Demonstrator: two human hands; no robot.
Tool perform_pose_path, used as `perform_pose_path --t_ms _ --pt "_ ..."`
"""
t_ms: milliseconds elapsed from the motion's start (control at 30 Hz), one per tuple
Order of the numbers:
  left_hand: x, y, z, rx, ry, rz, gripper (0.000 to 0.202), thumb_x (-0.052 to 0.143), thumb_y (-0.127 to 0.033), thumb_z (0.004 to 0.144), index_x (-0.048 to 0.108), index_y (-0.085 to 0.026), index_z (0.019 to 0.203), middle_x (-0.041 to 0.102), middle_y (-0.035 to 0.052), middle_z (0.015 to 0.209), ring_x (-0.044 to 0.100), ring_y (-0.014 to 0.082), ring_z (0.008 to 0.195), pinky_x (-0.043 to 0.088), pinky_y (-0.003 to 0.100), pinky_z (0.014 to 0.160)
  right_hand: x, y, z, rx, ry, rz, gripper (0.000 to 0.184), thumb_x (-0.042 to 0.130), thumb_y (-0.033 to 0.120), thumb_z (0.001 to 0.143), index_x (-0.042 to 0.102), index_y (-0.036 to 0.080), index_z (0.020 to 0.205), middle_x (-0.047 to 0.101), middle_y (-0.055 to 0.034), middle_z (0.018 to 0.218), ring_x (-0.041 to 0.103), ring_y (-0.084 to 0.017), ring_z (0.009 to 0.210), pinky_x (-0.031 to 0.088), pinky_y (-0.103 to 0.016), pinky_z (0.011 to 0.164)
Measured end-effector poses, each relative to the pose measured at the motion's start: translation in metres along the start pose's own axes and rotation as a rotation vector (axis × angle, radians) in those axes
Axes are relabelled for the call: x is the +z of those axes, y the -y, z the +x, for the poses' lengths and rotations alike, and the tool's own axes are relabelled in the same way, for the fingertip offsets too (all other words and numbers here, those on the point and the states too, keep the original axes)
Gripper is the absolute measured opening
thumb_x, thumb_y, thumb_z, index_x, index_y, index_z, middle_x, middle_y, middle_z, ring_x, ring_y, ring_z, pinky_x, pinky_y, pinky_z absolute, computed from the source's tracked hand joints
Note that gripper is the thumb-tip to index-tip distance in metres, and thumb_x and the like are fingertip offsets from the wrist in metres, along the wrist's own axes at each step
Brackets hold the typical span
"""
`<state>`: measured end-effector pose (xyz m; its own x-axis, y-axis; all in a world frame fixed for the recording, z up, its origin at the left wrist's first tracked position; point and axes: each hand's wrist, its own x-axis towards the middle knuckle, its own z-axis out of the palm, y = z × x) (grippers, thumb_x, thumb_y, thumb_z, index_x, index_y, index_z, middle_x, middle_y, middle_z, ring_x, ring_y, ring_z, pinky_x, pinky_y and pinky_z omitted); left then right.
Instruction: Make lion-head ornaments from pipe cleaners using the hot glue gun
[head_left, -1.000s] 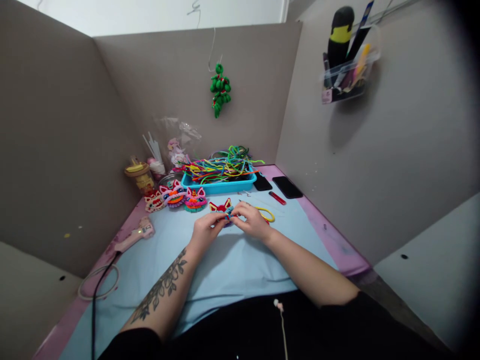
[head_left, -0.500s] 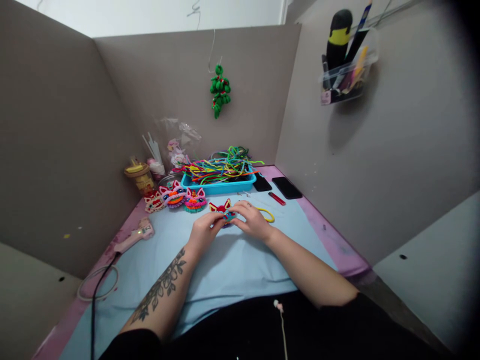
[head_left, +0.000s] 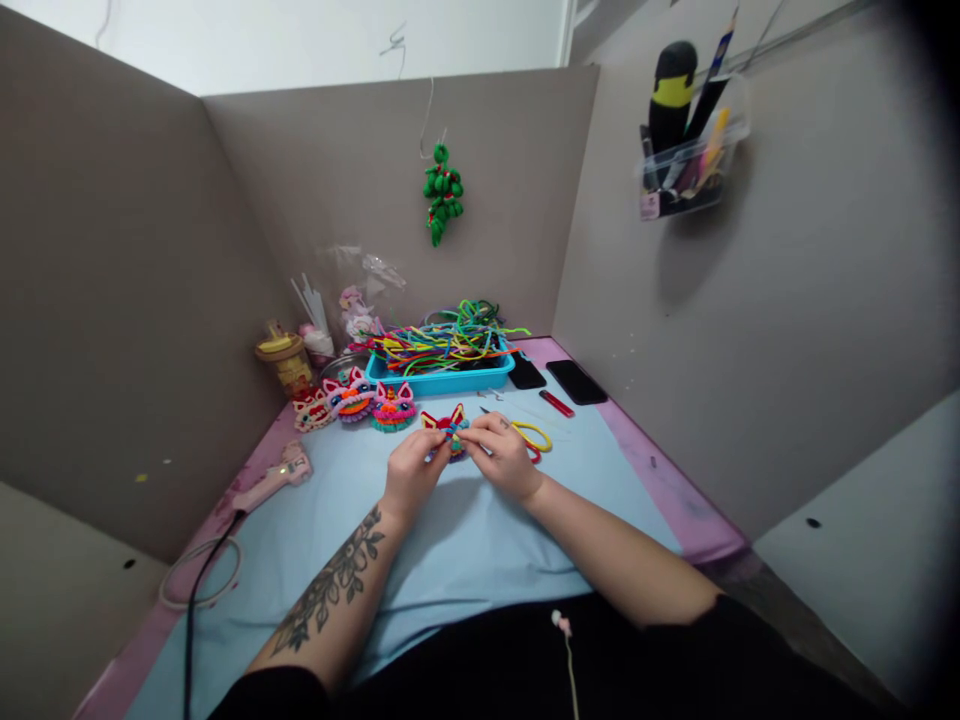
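Both hands meet over the light blue mat (head_left: 465,540) at the middle of the desk. My left hand (head_left: 411,472) and my right hand (head_left: 501,452) each pinch a small pipe-cleaner figure (head_left: 448,430) with red, yellow-edged ears and a blue and pink body. The fingers are curled round it, hiding its lower part. A yellow loop of pipe cleaner (head_left: 534,436) lies just right of my right hand.
A blue tray (head_left: 439,378) of coloured pipe cleaners stands behind the hands. Finished figures (head_left: 358,398) sit to its left, beside a jar (head_left: 281,360). Two phones (head_left: 575,381) and a red lighter (head_left: 556,404) lie at the right. A pink glue gun (head_left: 271,477) lies left. Grey partitions surround the desk.
The hands stay closed on the figure and have turned it slightly between the fingers. The camera has tilted a little, shifting everything down in view.
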<state>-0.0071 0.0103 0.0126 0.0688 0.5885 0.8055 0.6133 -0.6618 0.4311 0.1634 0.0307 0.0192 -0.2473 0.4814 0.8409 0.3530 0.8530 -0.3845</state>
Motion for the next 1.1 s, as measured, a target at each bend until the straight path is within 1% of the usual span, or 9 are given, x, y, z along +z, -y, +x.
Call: perform_pose_path --t_ms 233,400,533,700,833,900,967,1033,1100 --pt "-0.0005 -0.0034 0.0007 0.006 -0.03 -0.012 0.007 0.061 -0.024 0.077 0.064 -0.02 0.082 0.069 0.0064 0.082 0.065 0.0174 0.079 0.053 0.031 0.076 -0.0002 0.002 0.0025 0.025 -0.025 0.057 0.017 0.054 0.021 0.083 0.067 0.023 0.094 0.059 -0.0055 0.081 0.055 -0.018 0.077 0.048 -0.035 0.071" --pt "0.0008 -0.0052 0.001 -0.014 -0.027 -0.026 0.008 0.06 -0.026 0.078 0.064 -0.02 0.08 0.069 0.0068 0.083 0.065 0.0175 0.079 0.053 0.032 0.077 0.0011 0.001 0.0019 0.092 -0.011 0.113 0.014 0.054 0.022 0.083 0.067 0.022 0.088 0.058 -0.0055 0.081 0.056 -0.017 0.079 0.049 -0.034 0.071" --pt "0.001 -0.0062 0.0012 -0.019 -0.045 -0.036 0.007 0.06 -0.026 0.077 0.063 -0.02 0.078 0.069 0.006 0.082 0.065 0.0172 0.078 0.054 0.032 0.075 0.0011 0.0014 0.0022 0.104 -0.012 0.145 0.012 0.055 0.022 0.083 0.067 0.021 0.086 0.058 -0.005 0.081 0.057 -0.017 0.077 0.05 -0.033 0.07" --pt "0.0005 -0.0069 0.0015 -0.015 -0.043 -0.044 0.005 0.06 -0.025 0.078 0.063 -0.021 0.077 0.069 0.0056 0.08 0.065 0.017 0.079 0.053 0.032 0.075 0.0011 0.0032 0.0035 0.118 0.009 0.195 0.012 0.054 0.02 0.082 0.066 0.021 0.084 0.058 -0.0048 0.08 0.057 -0.015 0.073 0.05 -0.03 0.066" --pt "0.001 -0.0056 0.0008 -0.012 -0.06 -0.048 0.004 0.06 -0.023 0.077 0.063 -0.02 0.077 0.068 0.0054 0.079 0.064 0.0166 0.078 0.054 0.031 0.074 0.0023 0.0009 0.0027 0.129 0.028 0.216 0.013 0.054 0.019 0.083 0.066 0.02 0.085 0.058 -0.005 0.081 0.057 -0.015 0.075 0.05 -0.03 0.065" --pt "0.0019 -0.0044 0.0 -0.033 -0.064 -0.077 0.004 0.061 -0.023 0.077 0.063 -0.019 0.079 0.068 0.0055 0.08 0.064 0.0163 0.078 0.054 0.03 0.073 0.0012 -0.0009 0.0026 0.122 0.043 0.219 0.013 0.054 0.02 0.083 0.066 0.021 0.086 0.059 -0.0051 0.081 0.057 -0.016 0.076 0.05 -0.03 0.066" --pt "0.0031 -0.0032 -0.0007 -0.087 -0.06 -0.118 0.007 0.062 -0.024 0.077 0.062 -0.019 0.082 0.067 0.0056 0.083 0.064 0.0157 0.077 0.055 0.029 0.071 -0.0015 -0.0026 0.0034 0.118 0.04 0.215 0.013 0.054 0.02 0.083 0.066 0.021 0.088 0.06 -0.0053 0.082 0.057 -0.016 0.078 0.049 -0.03 0.066" --pt "0.0041 -0.0023 -0.0012 -0.149 -0.05 -0.153 0.01 0.062 -0.025 0.077 0.062 -0.019 0.085 0.067 0.0056 0.083 0.064 0.0151 0.075 0.055 0.027 0.068 -0.005 -0.004 0.005 0.148 0.002 0.199 0.013 0.054 0.021 0.082 0.064 0.02 0.09 0.06 -0.0052 0.082 0.056 -0.016 0.075 0.048 -0.029 0.063" --pt "0.0047 -0.002 -0.0012 -0.181 -0.035 -0.17 0.012 0.062 -0.026 0.077 0.063 -0.018 0.086 0.067 0.0053 0.083 0.064 0.0146 0.073 0.055 0.026 0.067 -0.0076 -0.0053 0.0066 0.194 -0.019 0.181 0.014 0.055 0.022 0.082 0.063 0.02 0.094 0.06 -0.0052 0.084 0.054 -0.015 0.07 0.047 -0.028 0.059"
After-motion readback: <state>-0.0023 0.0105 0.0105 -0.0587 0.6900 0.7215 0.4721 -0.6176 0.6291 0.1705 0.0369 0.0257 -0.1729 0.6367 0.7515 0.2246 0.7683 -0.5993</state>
